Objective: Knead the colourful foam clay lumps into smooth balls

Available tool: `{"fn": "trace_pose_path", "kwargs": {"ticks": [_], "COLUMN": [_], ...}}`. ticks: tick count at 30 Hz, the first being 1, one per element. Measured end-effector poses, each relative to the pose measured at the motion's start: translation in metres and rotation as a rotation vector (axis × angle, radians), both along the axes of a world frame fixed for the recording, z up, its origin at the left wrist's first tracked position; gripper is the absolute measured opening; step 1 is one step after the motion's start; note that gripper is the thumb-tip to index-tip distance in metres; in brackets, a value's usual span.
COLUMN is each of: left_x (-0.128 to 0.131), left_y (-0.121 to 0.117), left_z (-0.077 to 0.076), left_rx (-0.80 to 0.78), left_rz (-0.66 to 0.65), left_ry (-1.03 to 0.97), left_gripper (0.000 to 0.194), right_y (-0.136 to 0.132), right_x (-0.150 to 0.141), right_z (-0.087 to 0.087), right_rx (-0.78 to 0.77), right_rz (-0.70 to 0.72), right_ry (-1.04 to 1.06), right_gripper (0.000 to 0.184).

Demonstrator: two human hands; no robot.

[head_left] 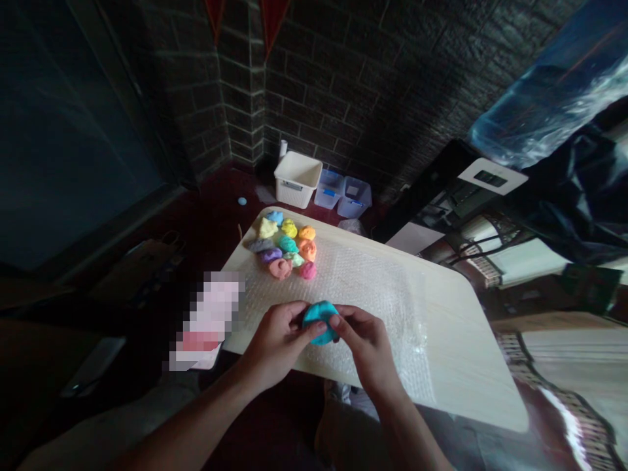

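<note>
A flattened, rounded piece of turquoise modelling clay is held up over the near edge of the table. My left hand grips its left side, thumb pressed on the face. On the other side my right hand pinches it, the thumb also on the front and the fingers behind. Farther off, at the table's far left, several lumps of modelling clay lie close together, among them a brown lump, a pink lump, a purple lump and a yellow lump.
Bubble wrap covers the middle of the pale table. A white basket and two clear plastic bins stand on the floor behind it, by the brick wall. A pixelated object is at the table's left edge.
</note>
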State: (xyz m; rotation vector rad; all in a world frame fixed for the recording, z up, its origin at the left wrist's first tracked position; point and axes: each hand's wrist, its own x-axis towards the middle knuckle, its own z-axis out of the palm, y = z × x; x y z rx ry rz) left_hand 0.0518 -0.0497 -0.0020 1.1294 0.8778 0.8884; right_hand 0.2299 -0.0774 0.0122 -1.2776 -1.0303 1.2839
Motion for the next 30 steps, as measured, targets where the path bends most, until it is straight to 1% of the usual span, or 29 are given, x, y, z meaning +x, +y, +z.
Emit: {"fn": "trace_pose_path", "kwargs": {"ticks": [3,7,9,11,14,17,19,20,22,23,24,27,30], "left_x": [-0.001,0.001,0.002,0.001,0.000,-0.001,-0.001,0.000,0.002,0.003,0.004,0.008,0.011], "left_y": [0.000,0.001,0.002,0.002,0.001,0.001,0.001,0.002,0.002,0.002,0.001,-0.003,-0.008], "left_z": [0.003,0.009,0.010,0.009,0.008,0.009,0.009,0.009,0.009,0.009,0.009,0.009,0.010], "left_rx": [-0.007,-0.091,-0.117,-0.098,-0.011,0.047,0.042,0.021,-0.058,-0.108,-0.157,-0.264,-0.317], "left_rz": [-0.022,-0.003,0.000,0.001,-0.003,-0.001,0.008,0.016,0.047,0.065,0.081,0.116,0.119], "left_ry": [0.009,-0.117,-0.131,-0.088,0.003,0.063,0.046,0.017,-0.073,-0.126,-0.177,-0.316,-0.411], "left_gripper": [0.030,0.036,0.039,0.038,0.036,0.036,0.037,0.037,0.036,0.036,0.035,0.033,0.031], "right_y": [-0.001,0.000,0.000,0.001,0.000,0.000,-0.001,-0.002,-0.005,-0.006,-0.008,-0.012,-0.016], "right_x": [0.000,0.000,0.000,-0.002,-0.004,-0.004,-0.003,-0.003,-0.002,-0.002,-0.002,-0.005,-0.008], "right_z": [0.001,-0.003,-0.003,-0.001,0.003,0.002,-0.001,-0.002,-0.004,-0.004,-0.005,-0.007,-0.009], "right_rx": [0.005,0.047,0.044,0.039,0.050,0.046,0.062,0.083,0.145,0.182,0.221,0.331,0.406], "right_rz": [0.010,-0.055,-0.049,-0.001,0.060,0.066,0.044,0.026,-0.010,-0.018,-0.018,-0.001,0.011], "right_ry": [-0.016,0.007,0.038,0.068,0.082,0.065,0.047,0.026,-0.061,-0.132,-0.218,-0.473,-0.623], "right_gripper": [0.022,0.022,0.020,0.020,0.020,0.016,0.018,0.023,0.042,0.050,0.052,0.045,0.047]}}
